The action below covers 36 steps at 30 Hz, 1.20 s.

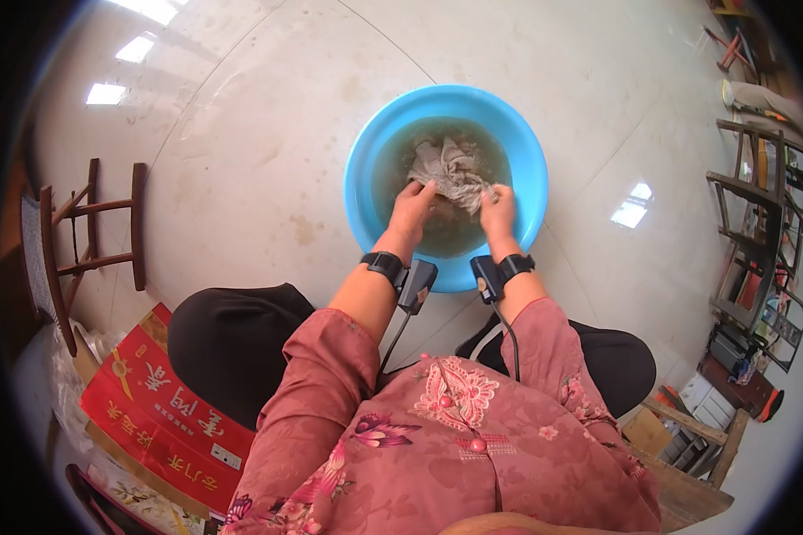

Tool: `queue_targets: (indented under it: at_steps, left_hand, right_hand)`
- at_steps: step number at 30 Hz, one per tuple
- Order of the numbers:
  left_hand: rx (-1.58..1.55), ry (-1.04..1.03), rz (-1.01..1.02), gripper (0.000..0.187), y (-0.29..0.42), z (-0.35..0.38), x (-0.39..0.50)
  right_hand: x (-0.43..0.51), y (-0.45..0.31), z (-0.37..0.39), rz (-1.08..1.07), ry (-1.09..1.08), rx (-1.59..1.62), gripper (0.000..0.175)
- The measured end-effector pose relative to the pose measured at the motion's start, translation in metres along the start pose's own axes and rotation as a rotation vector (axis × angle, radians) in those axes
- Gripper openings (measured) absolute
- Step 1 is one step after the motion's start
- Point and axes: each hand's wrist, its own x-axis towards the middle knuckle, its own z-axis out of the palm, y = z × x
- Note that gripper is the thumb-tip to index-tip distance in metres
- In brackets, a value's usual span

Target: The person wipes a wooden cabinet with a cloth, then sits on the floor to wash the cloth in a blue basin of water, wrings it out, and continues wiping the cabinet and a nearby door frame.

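Observation:
A wet, bunched-up greyish-beige cloth [445, 167] lies partly above the murky water [441, 239] in a round blue plastic basin [360, 167]. My left hand [411, 208] grips the cloth's near left edge, fingers curled on it. At the cloth's right end my right hand [498, 208] pinches a twisted fold. Both hands are inside the basin's rim, just over the water. Some of the cloth sinks below the surface and cannot be seen. A dark strap with a small black device is on each wrist.
The basin stands on a pale tiled floor [274, 154] with stains. To the left is a wooden folding stool [100, 227], with a red printed box [167, 408] below it. Dark wooden chair frames [749, 221] line the right side, near another person's leg [763, 100].

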Motion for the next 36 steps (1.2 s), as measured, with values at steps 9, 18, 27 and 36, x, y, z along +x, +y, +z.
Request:
queue_targets:
  at_steps: [9,18,27,36]
  left_hand:
    - [0.016,0.083,-0.263,0.064,-0.015,-0.013,-0.005]
    - [-0.395,-0.283,-0.137,0.075,0.032,0.025,-0.012]
    - [-0.477,-0.112,0.018,0.031,0.058,0.045,-0.023]
    - [-0.45,0.015,-0.045,0.027,0.052,0.028,-0.013]
  right_hand:
    - [0.004,-0.011,-0.003,0.266,-0.337,-0.33,0.036]
    - [-0.005,-0.121,-0.051,0.395,-0.618,0.606,0.023]
    - [0.001,-0.158,-0.021,-0.341,-0.192,0.106,0.027]
    - [-0.019,-0.137,-0.015,-0.305,-0.196,0.041,0.023]
